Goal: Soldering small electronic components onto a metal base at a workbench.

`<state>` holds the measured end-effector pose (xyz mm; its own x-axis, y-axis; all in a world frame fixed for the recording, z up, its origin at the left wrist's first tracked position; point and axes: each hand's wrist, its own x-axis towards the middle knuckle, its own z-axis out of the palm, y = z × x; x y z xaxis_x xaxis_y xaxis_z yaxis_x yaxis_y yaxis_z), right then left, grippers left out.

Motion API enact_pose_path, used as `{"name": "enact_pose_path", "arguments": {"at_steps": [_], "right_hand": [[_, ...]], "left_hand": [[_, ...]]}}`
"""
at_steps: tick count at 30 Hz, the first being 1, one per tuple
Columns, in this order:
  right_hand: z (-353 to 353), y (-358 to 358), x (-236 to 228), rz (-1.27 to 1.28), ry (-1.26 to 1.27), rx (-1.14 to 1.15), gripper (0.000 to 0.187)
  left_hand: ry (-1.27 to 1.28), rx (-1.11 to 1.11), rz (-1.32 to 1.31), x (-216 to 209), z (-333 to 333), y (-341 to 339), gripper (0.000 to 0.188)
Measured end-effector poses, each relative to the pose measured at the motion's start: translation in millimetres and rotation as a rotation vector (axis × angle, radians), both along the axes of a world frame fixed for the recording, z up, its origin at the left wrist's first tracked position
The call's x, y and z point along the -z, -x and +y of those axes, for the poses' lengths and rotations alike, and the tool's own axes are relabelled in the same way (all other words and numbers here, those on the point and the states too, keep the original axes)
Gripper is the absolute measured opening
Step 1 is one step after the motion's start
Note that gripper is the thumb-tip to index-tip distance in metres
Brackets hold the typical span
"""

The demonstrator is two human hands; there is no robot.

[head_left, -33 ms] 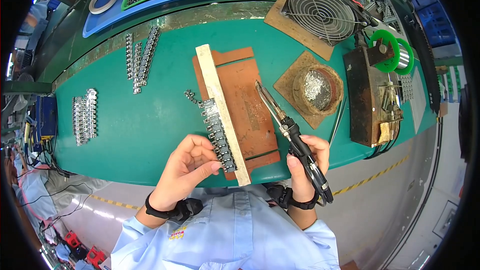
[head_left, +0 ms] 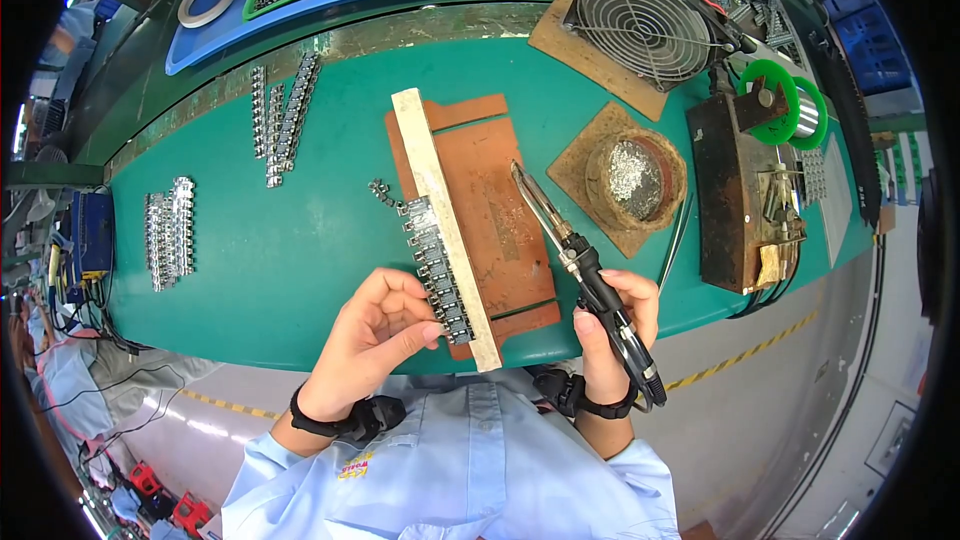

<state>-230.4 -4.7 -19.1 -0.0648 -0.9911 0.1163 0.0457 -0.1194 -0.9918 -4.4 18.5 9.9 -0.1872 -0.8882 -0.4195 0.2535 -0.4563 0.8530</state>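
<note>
Nothing visibly moved since earlier

The left hand (head_left: 362,348) touches a black-and-silver strip of metal parts (head_left: 432,255) along a pale wooden bar (head_left: 437,190); pinched or not, I can't tell. The right hand (head_left: 602,368) grips a black-handled soldering iron (head_left: 597,290). Probably soldering; next contact calls for steadiness.

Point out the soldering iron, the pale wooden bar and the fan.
Soldering iron (head_left: 592,276), head view: front of the black handle.
Pale wooden bar (head_left: 447,230), head view: middle of its upper face.
Fan (head_left: 650,22), head view: round wire guard.
</note>
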Motion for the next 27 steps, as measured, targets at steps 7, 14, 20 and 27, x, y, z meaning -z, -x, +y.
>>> {"name": "enact_pose_path", "arguments": {"at_steps": [7,14,20,27], "right_hand": [[1,1,0,-0.016,-0.009,-0.015,0.039],[26,7,-11,-0.076,-0.027,0.009,0.045],[41,30,-27,0.241,0.328,-0.236,0.048],[42,28,-44,0.377,0.333,-0.365,0.045]], "left_hand": [[-0.022,0.15,-0.1,0,1,-6,0.007],[0.024,0.145,-0.099,-1,2,-6,0.012],[0.009,0.154,-0.034,3,1,-9,0.012],[0.031,0.153,-0.032,4,2,-9,0.013]]}}
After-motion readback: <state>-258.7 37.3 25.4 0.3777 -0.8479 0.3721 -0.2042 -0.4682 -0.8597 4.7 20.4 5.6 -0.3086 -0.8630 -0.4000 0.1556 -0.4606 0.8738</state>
